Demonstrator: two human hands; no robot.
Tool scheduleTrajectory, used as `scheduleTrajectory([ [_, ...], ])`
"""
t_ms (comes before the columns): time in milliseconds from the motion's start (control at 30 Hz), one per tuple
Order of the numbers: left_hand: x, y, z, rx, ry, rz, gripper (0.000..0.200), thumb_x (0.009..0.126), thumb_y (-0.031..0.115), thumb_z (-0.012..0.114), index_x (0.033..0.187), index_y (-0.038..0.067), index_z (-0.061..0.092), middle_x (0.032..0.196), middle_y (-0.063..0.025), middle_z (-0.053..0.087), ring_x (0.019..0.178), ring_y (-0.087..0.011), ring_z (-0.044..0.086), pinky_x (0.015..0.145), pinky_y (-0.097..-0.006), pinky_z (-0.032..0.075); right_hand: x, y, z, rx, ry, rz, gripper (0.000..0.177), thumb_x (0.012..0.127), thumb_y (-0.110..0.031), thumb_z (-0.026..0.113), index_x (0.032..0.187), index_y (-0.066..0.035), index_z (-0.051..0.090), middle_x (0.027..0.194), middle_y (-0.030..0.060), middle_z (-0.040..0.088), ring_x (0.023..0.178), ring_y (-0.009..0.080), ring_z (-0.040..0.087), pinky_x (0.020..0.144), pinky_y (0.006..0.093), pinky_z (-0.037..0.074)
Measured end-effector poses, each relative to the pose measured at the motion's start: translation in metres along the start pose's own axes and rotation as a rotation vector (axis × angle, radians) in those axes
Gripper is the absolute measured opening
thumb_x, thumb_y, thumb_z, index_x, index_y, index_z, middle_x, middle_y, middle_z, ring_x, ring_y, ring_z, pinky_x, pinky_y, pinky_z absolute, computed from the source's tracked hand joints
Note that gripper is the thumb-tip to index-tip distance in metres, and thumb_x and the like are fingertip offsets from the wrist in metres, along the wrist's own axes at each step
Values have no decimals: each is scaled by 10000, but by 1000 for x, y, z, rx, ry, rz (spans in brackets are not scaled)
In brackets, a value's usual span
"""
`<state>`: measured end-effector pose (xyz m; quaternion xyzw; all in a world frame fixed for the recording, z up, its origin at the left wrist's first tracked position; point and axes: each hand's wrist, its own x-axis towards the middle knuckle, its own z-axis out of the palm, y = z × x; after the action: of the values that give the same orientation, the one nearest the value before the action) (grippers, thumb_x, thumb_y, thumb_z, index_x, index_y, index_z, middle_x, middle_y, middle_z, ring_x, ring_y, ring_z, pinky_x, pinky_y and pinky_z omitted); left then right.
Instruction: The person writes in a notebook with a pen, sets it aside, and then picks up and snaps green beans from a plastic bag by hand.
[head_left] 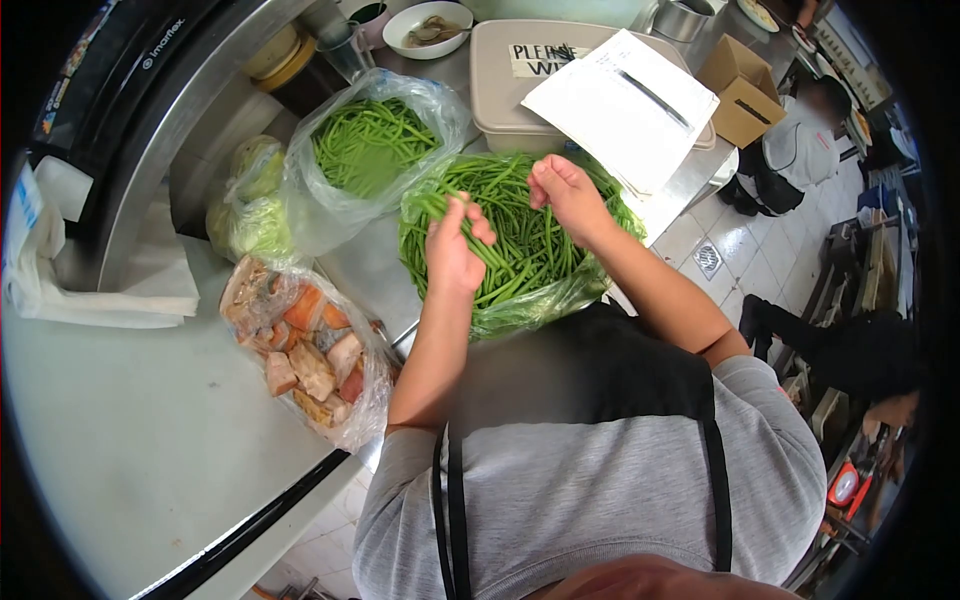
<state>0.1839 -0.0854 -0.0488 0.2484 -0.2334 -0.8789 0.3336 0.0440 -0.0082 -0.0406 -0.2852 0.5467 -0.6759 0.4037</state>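
Over a large plastic bag point(545, 310) full of long green beans point(525, 255), both my hands are raised close together. My left hand point(458, 245) is closed, thumb against curled fingers, with green beans showing at its fingertips. Across from it, my right hand point(572, 200) is closed in a pinch; whatever lies between its fingers is too small or hidden to make out. Just beyond my left hand stands a second clear bag point(305, 195) holding shorter pieces of green bean point(375, 145).
A bag of meat chunks point(315, 365) and a bagged pale green vegetable point(250, 200) lie on the left. Behind the beans sit a lidded beige container point(490, 70), papers with a pen point(625, 105), a white bowl point(400, 30) and a cardboard box point(740, 95). Other people are at the right.
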Motion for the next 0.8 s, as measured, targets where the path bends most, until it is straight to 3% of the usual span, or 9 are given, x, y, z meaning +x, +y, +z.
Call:
scheduleTrajectory([
  [133, -10, 1, 8, 567, 32, -25, 132, 812, 158, 509, 863, 39, 487, 630, -22, 487, 466, -67, 394, 402, -188, 319, 3, -25, -5, -743, -144, -67, 181, 830, -188, 497, 737, -33, 478, 635, 14, 487, 590, 78, 460, 555, 224, 386],
  [233, -9, 1, 7, 839, -5, 49, 119, 794, 128, 524, 846, 23, 508, 610, -9, 504, 450, -48, 395, 395, -178, 313, 2, -29, 2, -724, -164, -237, 160, 803, -153, 535, 763, 0, 511, 648, 23, 504, 623, 89, 482, 584, 244, 407],
  [333, -9, 2, 8, 969, -81, 86, 135, 810, 136, 504, 890, 28, 487, 606, 4, 481, 424, -35, 356, 381, -163, 285, 9, -26, 2, -706, -276, -249, 118, 781, -114, 556, 798, 2, 537, 660, 31, 518, 641, 104, 498, 612, 249, 414],
  [433, -13, 13, 11, 746, -83, -93, 146, 810, 148, 508, 889, 27, 488, 586, 17, 462, 431, -29, 356, 383, -159, 279, 10, -27, 1, -766, -315, -403, 98, 756, -99, 572, 796, -14, 544, 682, 61, 530, 641, 158, 522, 619, 266, 421],
  [633, -13, 24, 8, 907, -118, -50, 121, 810, 138, 503, 830, 18, 511, 580, 26, 465, 431, -38, 354, 383, -168, 282, 5, -36, -4, -1204, -441, -704, 94, 693, -94, 593, 717, -41, 519, 713, 94, 537, 684, 271, 530, 607, 332, 420],
  [733, -14, 24, 11, 870, -145, -74, 128, 817, 146, 496, 836, 20, 503, 580, 23, 455, 434, -44, 358, 385, -171, 290, -2, -35, 2, -1336, -357, -747, 109, 693, -96, 579, 667, -53, 482, 686, 94, 534, 643, 279, 527, 553, 342, 413],
  [800, -13, 16, 14, 691, -135, -105, 132, 822, 151, 491, 834, 20, 502, 582, 20, 447, 437, -45, 359, 385, -174, 294, -2, -27, 5, -1180, -193, -651, 128, 712, -110, 564, 659, -47, 465, 644, 103, 525, 594, 289, 516, 518, 341, 408],
])
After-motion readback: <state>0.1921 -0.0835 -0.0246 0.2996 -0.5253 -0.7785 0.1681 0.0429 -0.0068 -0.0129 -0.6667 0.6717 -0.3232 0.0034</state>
